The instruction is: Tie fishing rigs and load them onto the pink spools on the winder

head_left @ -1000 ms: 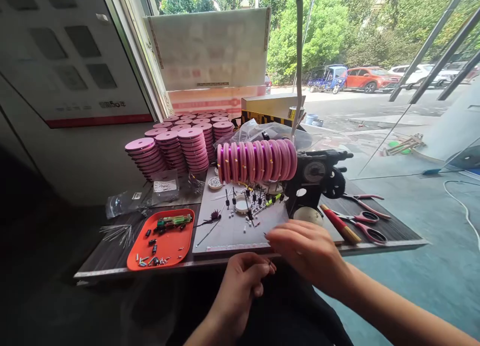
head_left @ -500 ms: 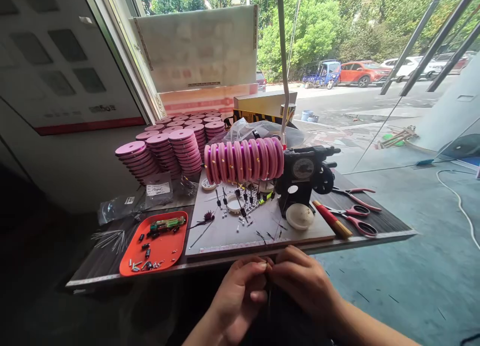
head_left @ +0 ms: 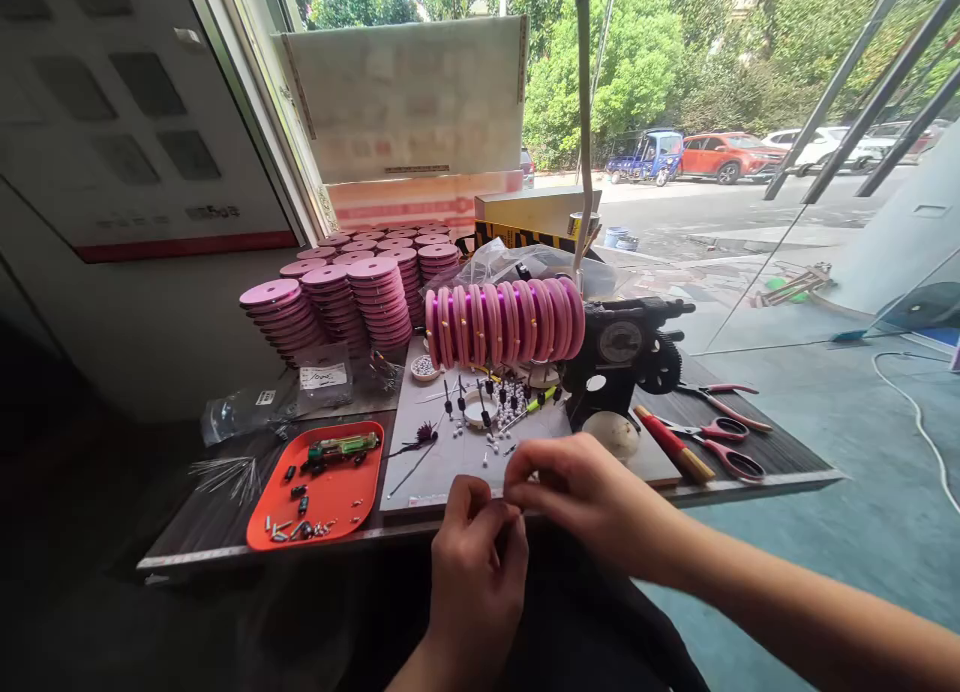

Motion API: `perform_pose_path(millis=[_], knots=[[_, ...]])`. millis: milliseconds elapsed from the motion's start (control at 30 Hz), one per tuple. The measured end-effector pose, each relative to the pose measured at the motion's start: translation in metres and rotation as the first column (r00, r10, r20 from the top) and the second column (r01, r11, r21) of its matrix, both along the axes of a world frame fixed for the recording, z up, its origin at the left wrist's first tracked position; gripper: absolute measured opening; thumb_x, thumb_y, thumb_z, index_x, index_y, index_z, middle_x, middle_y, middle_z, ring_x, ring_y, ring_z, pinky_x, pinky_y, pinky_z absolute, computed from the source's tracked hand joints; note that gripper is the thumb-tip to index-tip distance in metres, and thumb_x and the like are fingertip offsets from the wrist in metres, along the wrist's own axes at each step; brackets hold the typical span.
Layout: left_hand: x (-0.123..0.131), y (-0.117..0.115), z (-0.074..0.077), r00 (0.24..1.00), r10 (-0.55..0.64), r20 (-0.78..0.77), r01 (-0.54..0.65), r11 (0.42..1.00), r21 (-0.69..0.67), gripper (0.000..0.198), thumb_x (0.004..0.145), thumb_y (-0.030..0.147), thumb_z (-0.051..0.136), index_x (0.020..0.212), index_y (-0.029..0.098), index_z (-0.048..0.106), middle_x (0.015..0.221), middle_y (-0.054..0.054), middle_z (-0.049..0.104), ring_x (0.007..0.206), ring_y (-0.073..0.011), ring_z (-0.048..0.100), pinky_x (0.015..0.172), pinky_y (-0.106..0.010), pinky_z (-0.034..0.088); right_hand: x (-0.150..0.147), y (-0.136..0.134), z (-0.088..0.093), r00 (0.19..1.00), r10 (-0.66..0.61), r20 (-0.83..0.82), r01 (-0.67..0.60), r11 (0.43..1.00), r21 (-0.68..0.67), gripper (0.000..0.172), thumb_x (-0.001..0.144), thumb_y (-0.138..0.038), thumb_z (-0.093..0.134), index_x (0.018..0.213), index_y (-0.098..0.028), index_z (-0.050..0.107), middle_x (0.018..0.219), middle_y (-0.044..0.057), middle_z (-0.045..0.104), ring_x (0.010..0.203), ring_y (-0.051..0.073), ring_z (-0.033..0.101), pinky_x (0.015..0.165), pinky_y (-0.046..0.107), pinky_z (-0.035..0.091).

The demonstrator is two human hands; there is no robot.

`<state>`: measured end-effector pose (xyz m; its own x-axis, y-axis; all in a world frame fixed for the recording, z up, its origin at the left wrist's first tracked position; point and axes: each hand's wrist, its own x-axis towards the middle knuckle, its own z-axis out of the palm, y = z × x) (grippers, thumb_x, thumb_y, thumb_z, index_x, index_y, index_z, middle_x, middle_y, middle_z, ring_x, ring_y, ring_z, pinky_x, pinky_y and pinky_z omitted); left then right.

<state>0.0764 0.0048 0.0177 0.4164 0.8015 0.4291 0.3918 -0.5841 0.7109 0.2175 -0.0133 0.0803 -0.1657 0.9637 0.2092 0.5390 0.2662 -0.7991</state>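
Note:
My left hand (head_left: 480,562) is closed in front of the table's near edge, thumb and fingers pinched together. Just above and to its right, my right hand (head_left: 577,487) is pinched too, its fingertips close to those of the left. Whatever lies between the fingers is too small to make out. Behind them lies a white board (head_left: 420,477) with small white beads (head_left: 510,400), a shallow white ring-shaped dish (head_left: 480,409) and several small black pieces on thin stems (head_left: 448,402). My right hand hides part of the board's front.
A row of pink spools (head_left: 504,322) sits on a black geared device (head_left: 622,344). Left are an orange tray (head_left: 262,502) with small parts and stacked pink spools (head_left: 382,302). Right lie a red-handled brush (head_left: 671,442), scissors (head_left: 735,460) and pliers (head_left: 724,404).
My right hand has risen and moved forward over the board's front edge, its wrist higher. My left hand has turned more upright. The view has shifted slightly.

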Motion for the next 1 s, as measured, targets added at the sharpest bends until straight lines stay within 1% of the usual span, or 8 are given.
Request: perform_pose_path(millis=[167,300,400,467,533,600,733,1000], knots=[[-0.001,0.007,-0.007,0.992,0.107,-0.059,-0.082,0.941,0.327,0.018,0.077,0.007,0.046,0.07,0.017,0.059,0.073,-0.004,0.047,0.059,-0.0133,0.051,0.054,-0.023,0.042,-0.002,0.038,0.005,0.995,0.091,-0.032,-0.095,0.981,-0.167,0.013,0.073,-0.006,0.049,0.068,-0.014,0.058,0.067,-0.001,0.061,0.064,0.01,0.053,0.058,0.019,0.038],[-0.004,0.008,-0.008,0.998,0.017,-0.055,0.007,0.912,0.411,0.02,0.076,0.004,0.046,0.078,0.018,0.061,0.087,-0.009,0.06,0.076,-0.0182,0.059,0.07,-0.027,0.045,-0.006,0.041,0.004,0.995,0.093,0.034,-0.086,0.98,-0.178,0.011,0.071,-0.006,0.049,0.067,-0.014,0.056,0.065,-0.001,0.059,0.062,0.01,0.051,0.055,0.018,0.037],[-0.004,0.006,-0.006,0.993,-0.115,0.04,0.105,0.975,0.196,0.019,0.076,0.006,0.048,0.078,0.018,0.062,0.082,-0.007,0.065,0.075,-0.0182,0.06,0.068,-0.026,0.045,-0.003,0.03,0.003,0.994,0.099,0.035,-0.092,0.983,-0.16,0.01,0.076,-0.01,0.049,0.07,-0.015,0.055,0.066,-0.001,0.06,0.061,0.01,0.052,0.055,0.018,0.038],[-0.001,0.006,-0.004,0.973,-0.12,0.198,0.154,0.974,-0.168,0.013,0.076,0.013,0.051,0.07,0.018,0.061,0.075,-0.005,0.064,0.063,-0.0148,0.057,0.056,-0.024,0.042,0.003,0.017,0.0,0.996,0.028,0.088,-0.024,0.999,-0.043,0.007,0.079,-0.015,0.05,0.077,-0.015,0.057,0.071,0.0,0.061,0.064,0.011,0.053,0.058,0.019,0.039],[0.002,0.006,-0.002,0.936,-0.04,0.35,0.236,0.808,-0.539,0.012,0.073,0.019,0.055,0.062,0.016,0.059,0.071,-0.004,0.063,0.049,-0.0094,0.046,0.043,-0.021,0.032,0.012,0.004,-0.006,0.985,-0.036,0.166,0.019,0.994,0.104,0.01,0.083,-0.016,0.048,0.086,-0.016,0.058,0.077,0.002,0.063,0.068,0.012,0.056,0.063,0.021,0.041],[0.006,0.006,0.001,0.902,0.057,0.428,0.31,0.603,-0.735,0.011,0.067,0.022,0.059,0.059,0.014,0.06,0.067,-0.002,0.06,0.043,-0.006,0.036,0.039,-0.02,0.023,0.02,-0.006,-0.013,0.968,0.013,0.252,-0.053,0.987,0.15,0.016,0.085,-0.014,0.044,0.09,-0.017,0.059,0.087,0.004,0.064,0.071,0.012,0.059,0.066,0.021,0.042],[0.012,0.004,0.009,0.885,0.151,0.44,0.331,0.462,-0.823,0.008,0.058,0.021,0.063,0.057,0.013,0.063,0.058,0.0,0.055,0.044,-0.0051,0.03,0.041,-0.021,0.019,0.029,-0.012,-0.021,0.905,0.183,0.383,-0.22,0.974,0.053,0.021,0.086,-0.012,0.044,0.084,-0.018,0.064,0.089,0.005,0.064,0.069,0.011,0.06,0.063,0.019,0.044],[0.016,0.004,0.009,0.893,0.167,0.417,0.318,0.421,-0.849,0.007,0.055,0.02,0.062,0.053,0.013,0.061,0.055,0.002,0.053,0.04,-0.0039,0.028,0.041,-0.021,0.016,0.031,-0.006,-0.021,0.911,0.2,0.361,-0.223,0.974,0.023,0.019,0.084,-0.009,0.048,0.082,-0.015,0.066,0.076,0.003,0.064,0.069,0.011,0.059,0.064,0.018,0.044]])
